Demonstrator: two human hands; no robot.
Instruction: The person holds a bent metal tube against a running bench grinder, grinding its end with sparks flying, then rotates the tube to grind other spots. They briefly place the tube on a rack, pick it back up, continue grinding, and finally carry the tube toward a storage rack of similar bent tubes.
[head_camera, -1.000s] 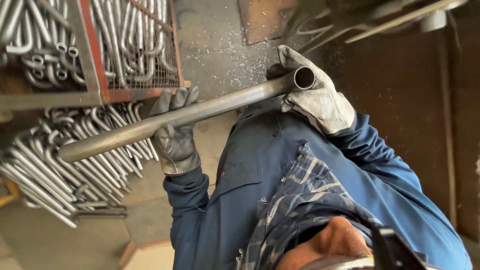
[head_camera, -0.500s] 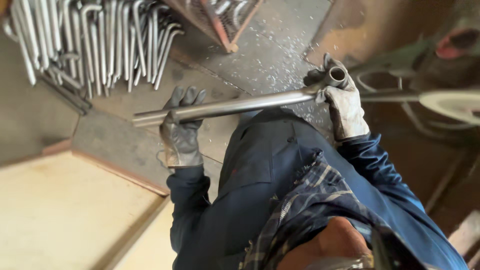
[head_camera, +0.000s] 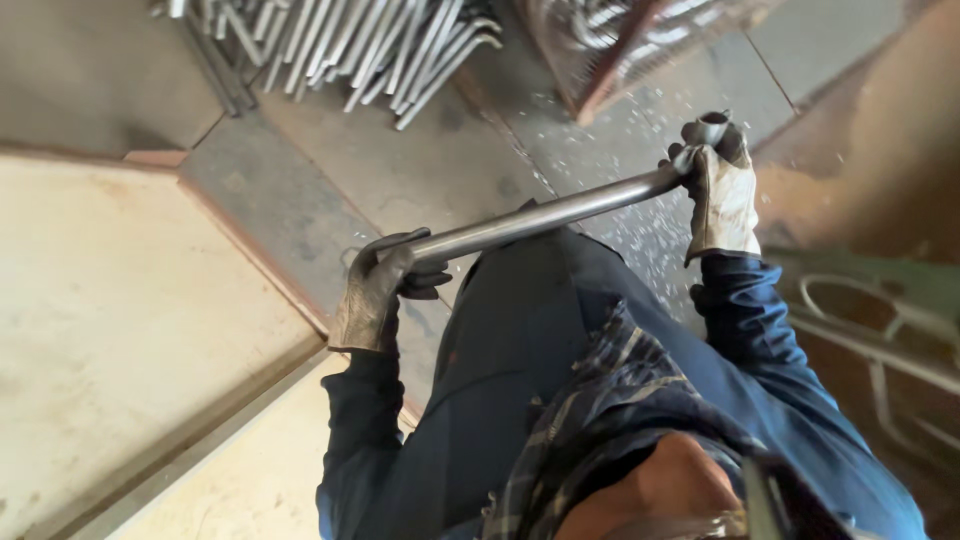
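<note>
I hold a long grey metal pipe (head_camera: 560, 210) across my body with both gloved hands. My left hand (head_camera: 385, 290), in a dark worn glove, grips the pipe's near end at centre left. In a pale leather glove, my right hand (head_camera: 715, 190) is closed around the far open end at upper right. The pipe slants up to the right above my blue jacket and the concrete floor.
A pile of bent metal rods (head_camera: 380, 50) lies on the floor at the top. A wire cage with a red frame (head_camera: 620, 40) stands beside it. Metal shavings (head_camera: 640, 230) are scattered under the pipe. A pale raised slab (head_camera: 120, 330) fills the left, green metalwork (head_camera: 880, 320) the right.
The view has swung, so the rod pile and cage have slid from the left to the top. Both hands stay on the pipe, which now appears shorter and steeper.
</note>
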